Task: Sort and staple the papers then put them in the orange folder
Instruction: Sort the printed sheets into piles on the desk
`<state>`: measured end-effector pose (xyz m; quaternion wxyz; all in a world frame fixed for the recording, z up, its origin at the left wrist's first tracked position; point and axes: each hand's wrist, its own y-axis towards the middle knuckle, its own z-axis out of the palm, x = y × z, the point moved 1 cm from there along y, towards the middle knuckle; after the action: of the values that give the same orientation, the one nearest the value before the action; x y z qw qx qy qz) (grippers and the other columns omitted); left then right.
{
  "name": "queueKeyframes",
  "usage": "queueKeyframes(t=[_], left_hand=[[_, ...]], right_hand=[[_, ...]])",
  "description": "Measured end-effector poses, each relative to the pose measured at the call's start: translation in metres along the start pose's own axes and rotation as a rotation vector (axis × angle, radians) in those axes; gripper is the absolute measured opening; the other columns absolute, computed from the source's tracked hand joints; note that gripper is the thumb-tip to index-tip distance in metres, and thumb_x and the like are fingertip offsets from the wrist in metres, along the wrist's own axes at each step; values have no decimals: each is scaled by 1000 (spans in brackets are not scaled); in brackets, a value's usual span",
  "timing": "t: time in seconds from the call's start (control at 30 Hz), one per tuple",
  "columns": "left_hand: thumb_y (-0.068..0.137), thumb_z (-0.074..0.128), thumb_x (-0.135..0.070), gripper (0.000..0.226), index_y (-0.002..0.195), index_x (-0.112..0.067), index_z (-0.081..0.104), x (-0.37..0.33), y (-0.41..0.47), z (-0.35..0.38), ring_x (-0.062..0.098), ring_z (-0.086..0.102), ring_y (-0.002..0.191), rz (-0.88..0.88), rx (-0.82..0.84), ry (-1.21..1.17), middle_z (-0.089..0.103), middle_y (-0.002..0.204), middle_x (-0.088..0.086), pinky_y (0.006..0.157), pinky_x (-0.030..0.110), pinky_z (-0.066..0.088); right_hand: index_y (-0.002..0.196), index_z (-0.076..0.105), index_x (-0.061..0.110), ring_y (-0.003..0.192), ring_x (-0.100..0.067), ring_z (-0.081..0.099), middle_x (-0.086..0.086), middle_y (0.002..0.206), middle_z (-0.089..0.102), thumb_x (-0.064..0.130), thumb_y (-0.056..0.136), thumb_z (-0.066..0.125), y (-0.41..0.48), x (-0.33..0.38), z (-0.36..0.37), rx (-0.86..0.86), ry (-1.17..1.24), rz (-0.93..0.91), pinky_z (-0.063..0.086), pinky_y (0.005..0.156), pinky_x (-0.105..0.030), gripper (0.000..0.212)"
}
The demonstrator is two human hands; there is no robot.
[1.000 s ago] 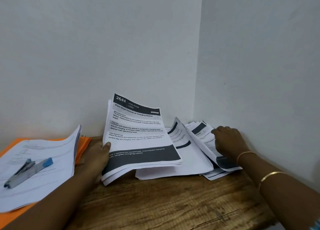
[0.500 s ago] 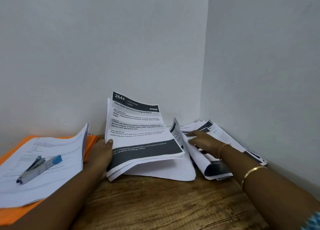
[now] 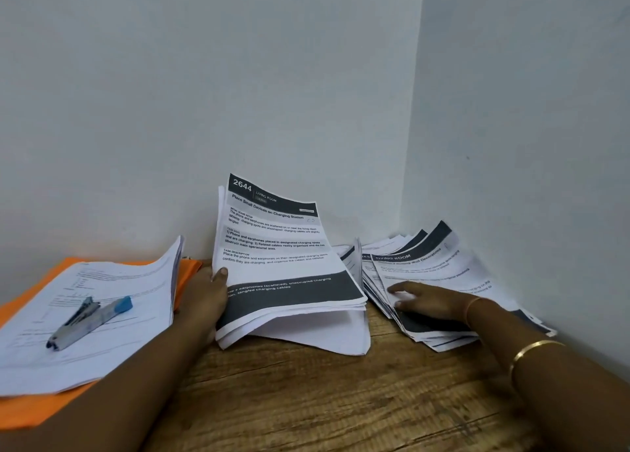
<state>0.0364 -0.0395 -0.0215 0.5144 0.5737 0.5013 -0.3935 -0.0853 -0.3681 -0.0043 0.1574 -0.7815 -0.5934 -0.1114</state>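
My left hand (image 3: 204, 298) grips the left edge of a thick stack of printed sheets (image 3: 283, 260), tilted up, its top page headed "2644". My right hand (image 3: 426, 301) lies flat with spread fingers on a fanned pile of loose papers (image 3: 429, 267) in the corner to the right. One sheet stands on edge between the two piles. At the left an orange folder (image 3: 27, 414) lies under a bundle of papers (image 3: 85, 315), and a grey stapler with a blue end (image 3: 88, 322) rests on that bundle.
White walls meet in a corner just behind the loose pile. The wooden table (image 3: 306, 400) runs toward me between my forearms. Two gold bangles sit on my right wrist.
My right hand has let the lifted sheets fall and now presses flat on the loose pile, nearer its front. My left hand still holds the stack in place.
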Motion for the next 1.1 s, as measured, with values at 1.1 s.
queueKeyframes(t=[1.1], left_hand=[[100,40,-26,39,128,-1,50,-29,-4,-25,37,50,118,164,-288,193,55,129,19,100,42,38]], right_hand=[[111,54,-2,110,-36,53,-21,121,57,9,95,37,25,96,-15,-656,398,153,39,83,-32,26]])
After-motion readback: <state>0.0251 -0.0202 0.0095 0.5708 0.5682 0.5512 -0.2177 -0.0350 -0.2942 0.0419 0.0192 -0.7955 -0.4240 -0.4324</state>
